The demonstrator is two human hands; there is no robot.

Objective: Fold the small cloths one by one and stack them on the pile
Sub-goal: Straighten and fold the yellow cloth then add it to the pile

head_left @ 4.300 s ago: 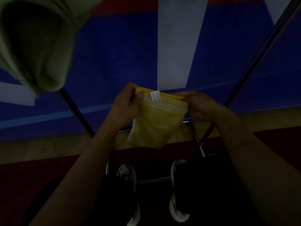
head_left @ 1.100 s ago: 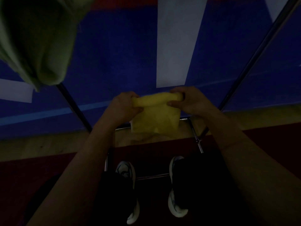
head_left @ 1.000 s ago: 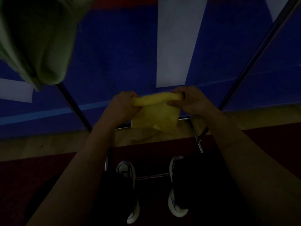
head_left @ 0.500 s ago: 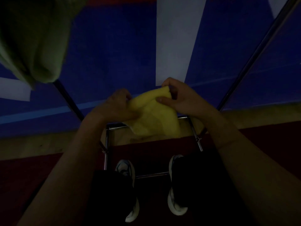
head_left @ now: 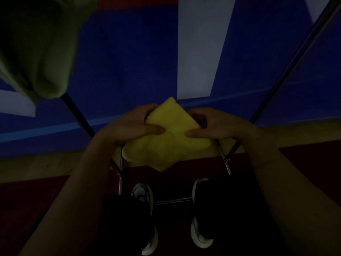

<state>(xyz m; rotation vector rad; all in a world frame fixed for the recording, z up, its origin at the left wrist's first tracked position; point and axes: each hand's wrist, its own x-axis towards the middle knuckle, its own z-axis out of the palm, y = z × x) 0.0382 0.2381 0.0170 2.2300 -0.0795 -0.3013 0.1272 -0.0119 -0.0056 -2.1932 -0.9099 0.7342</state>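
Head view: dim room, blue floor (head_left: 129, 61) with white stripes beyond hands, red floor nearer person. Yellow cloth (head_left: 166, 143) held in air between both hands, folded, one corner up, one corner down. Left hand (head_left: 132, 126) grips cloth's left edge, thumb laid across top face. Right hand (head_left: 217, 126) grips right edge, thumb likewise on top, fingers curled behind. Green cloth (head_left: 40, 52) hangs up and left of left hand. Metal frame (head_left: 121, 174) and white shoes (head_left: 142, 194) below hands.

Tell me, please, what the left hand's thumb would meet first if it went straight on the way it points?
Probably the right hand's thumb: the left hand's thumb points at it across the yellow cloth.
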